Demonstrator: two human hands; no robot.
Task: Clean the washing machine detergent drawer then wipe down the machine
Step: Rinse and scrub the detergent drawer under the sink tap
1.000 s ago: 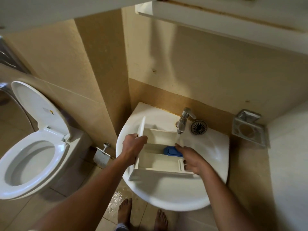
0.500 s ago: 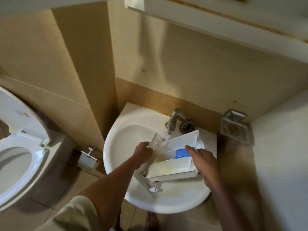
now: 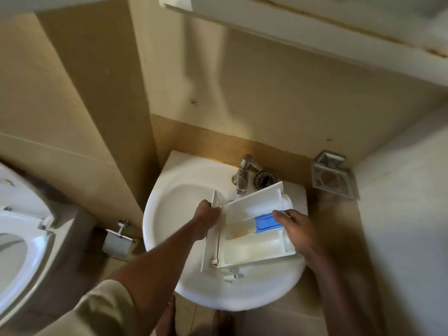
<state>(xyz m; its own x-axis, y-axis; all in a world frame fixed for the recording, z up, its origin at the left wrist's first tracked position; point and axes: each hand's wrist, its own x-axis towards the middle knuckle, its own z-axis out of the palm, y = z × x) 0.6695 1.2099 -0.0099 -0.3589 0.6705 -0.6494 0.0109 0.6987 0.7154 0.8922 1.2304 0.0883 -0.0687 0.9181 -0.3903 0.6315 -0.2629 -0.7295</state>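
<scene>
Beige-tiled bathroom, white basin dead centre, tap at its 12 o'clock. Toilet out at 9, paper holder betw. the two, metal soap holder on the wall at 2.

White detergent drawer held over the bowl, long axis 9 to 3, compartments up, apparently tipped w/ the open side toward 6. L hand on the front panel at the 9 o'clock end, grip closed round its edge. R hand at the 3 o'clock end, fingers laid over the blue insert, thumb hidden. Looks like a pinching grip on that end, underside not visible.

Yellowish residue in the middle channel. Possibly a thin stream from the spout onto the far corner, too blurred to call. Rinse stage, by the look of it. Wipe-down not begun, machine nowhere in shot.

For a good rinse: bring each compartment under the spout in turn, then tilt toward 6 to drain dirty water into the bowl, not over the rim. Worth popping the blue insert out w/ the R fingers, gunk likely beneath. Firm hold on the L side; wet plastic prob. slippery.
</scene>
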